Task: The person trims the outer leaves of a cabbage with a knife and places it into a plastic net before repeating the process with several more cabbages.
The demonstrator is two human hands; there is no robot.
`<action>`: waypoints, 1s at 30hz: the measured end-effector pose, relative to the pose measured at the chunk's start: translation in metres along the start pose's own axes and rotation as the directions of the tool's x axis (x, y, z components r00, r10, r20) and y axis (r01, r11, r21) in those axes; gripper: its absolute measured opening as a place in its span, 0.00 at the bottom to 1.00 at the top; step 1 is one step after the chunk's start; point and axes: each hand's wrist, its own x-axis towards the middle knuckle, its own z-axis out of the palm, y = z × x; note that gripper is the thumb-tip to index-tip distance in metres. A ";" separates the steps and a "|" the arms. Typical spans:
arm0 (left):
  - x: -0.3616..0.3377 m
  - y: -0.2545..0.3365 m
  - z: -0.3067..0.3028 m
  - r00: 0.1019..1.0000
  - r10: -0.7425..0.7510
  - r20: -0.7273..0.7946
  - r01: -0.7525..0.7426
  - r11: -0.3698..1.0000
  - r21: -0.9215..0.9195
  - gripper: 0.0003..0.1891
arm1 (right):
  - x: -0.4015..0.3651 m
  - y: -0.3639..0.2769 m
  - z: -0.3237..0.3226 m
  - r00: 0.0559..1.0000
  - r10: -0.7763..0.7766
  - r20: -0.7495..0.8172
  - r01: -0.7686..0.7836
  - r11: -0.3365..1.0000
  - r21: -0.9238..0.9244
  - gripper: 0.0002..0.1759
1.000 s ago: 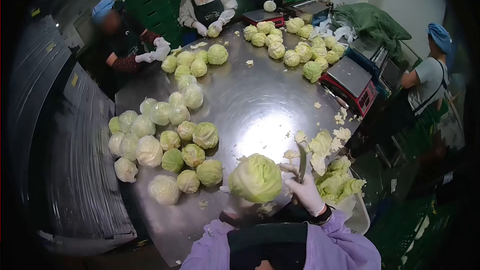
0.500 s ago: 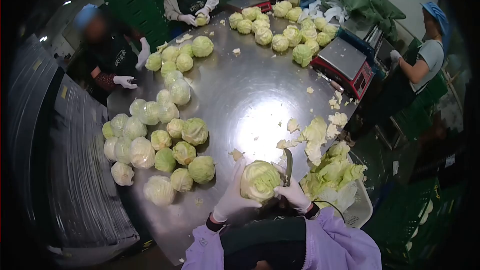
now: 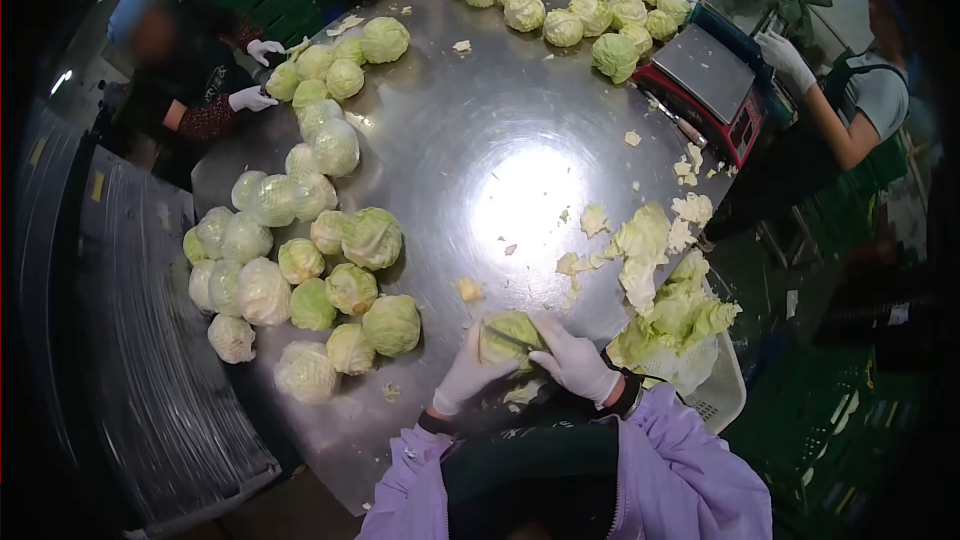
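Observation:
At the near edge of the metal table, my gloved left hand (image 3: pixel 468 372) is wrapped around the left side of a pale green cabbage (image 3: pixel 506 322). My gloved right hand (image 3: pixel 577 364) grips a knife (image 3: pixel 515 339), whose dark blade lies across the cabbage. The handle is hidden inside the fingers, which also rest against the cabbage's right side. Just below the cabbage is a pale leaf scrap (image 3: pixel 524 392). Another scrap (image 3: pixel 469 289) sits beyond my left hand.
Many cabbages, some in clear wrap (image 3: pixel 272 202), line the table's left side; more (image 3: pixel 592 12) stand at the back. A red scale (image 3: pixel 706 80) and a second knife (image 3: pixel 680 122) are on the right. A white basket (image 3: pixel 722 390) holds leaves. Co-workers stand around the table.
The knife has swung from upright beside the cabbage to lying across it. My right hand has moved over the cabbage. The camera view has shifted, and the co-worker at right has raised a hand.

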 end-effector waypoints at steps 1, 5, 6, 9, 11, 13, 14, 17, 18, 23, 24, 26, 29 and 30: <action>0.001 -0.001 -0.002 1.000 0.018 -0.012 -0.017 0.999 0.043 0.51 | 0.002 -0.008 -0.001 0.987 0.097 0.129 -0.094 0.995 -0.031 0.33; 0.003 0.004 -0.001 0.999 0.018 -0.033 -0.017 0.999 0.035 0.51 | 0.012 -0.016 0.000 0.964 0.184 0.192 -0.155 0.976 -0.155 0.35; 0.004 0.003 -0.002 0.999 0.014 -0.032 -0.013 0.999 0.034 0.51 | 0.014 -0.017 0.000 0.967 0.175 0.186 -0.144 0.975 -0.170 0.33; 0.008 -0.007 -0.007 1.000 0.025 -0.015 -0.024 0.996 0.090 0.51 | 0.016 -0.011 0.001 0.977 0.154 0.148 -0.127 0.976 -0.177 0.27; 0.012 -0.017 -0.014 0.998 0.031 0.062 -0.038 0.992 0.124 0.53 | 0.016 -0.002 0.001 0.983 0.141 0.114 -0.120 0.977 -0.174 0.24; 0.012 -0.024 -0.016 0.997 0.059 0.048 -0.066 0.984 0.168 0.53 | 0.017 0.010 0.000 0.998 0.057 0.022 -0.054 0.990 -0.127 0.19; 0.011 -0.025 -0.016 0.996 0.082 0.033 -0.087 0.973 0.213 0.54 | 0.016 0.025 0.007 0.998 0.059 0.020 -0.056 0.990 -0.129 0.19; 0.009 -0.020 -0.019 0.992 0.082 0.100 -0.100 0.976 0.195 0.56 | 0.026 0.051 -0.007 0.766 0.550 0.334 -0.643 0.632 0.433 0.17; 0.005 -0.018 -0.020 0.991 0.084 0.104 -0.103 0.975 0.199 0.56 | 0.023 0.073 -0.004 0.736 0.576 0.356 -0.654 0.469 0.593 0.18; -0.008 -0.021 -0.028 0.973 0.120 0.196 -0.171 0.948 0.268 0.59 | 0.007 0.030 -0.016 0.777 0.597 0.197 -0.517 0.428 0.742 0.35; -0.011 -0.020 -0.025 0.972 0.120 0.200 -0.172 0.948 0.267 0.59 | 0.005 0.015 -0.021 0.796 0.573 0.194 -0.518 0.479 0.709 0.42; -0.015 -0.016 -0.018 0.962 0.197 0.191 -0.257 0.892 0.373 0.58 | -0.007 -0.007 -0.012 0.919 0.393 0.013 -0.369 0.851 0.373 0.51; -0.012 -0.013 -0.013 0.952 0.137 0.272 -0.270 0.795 0.543 0.58 | -0.007 -0.032 -0.007 0.982 0.188 0.013 -0.189 0.981 0.048 0.38; -0.014 -0.012 -0.010 0.951 0.139 0.275 -0.273 0.793 0.544 0.58 | -0.009 -0.029 0.001 0.985 0.171 0.030 -0.172 0.983 0.060 0.29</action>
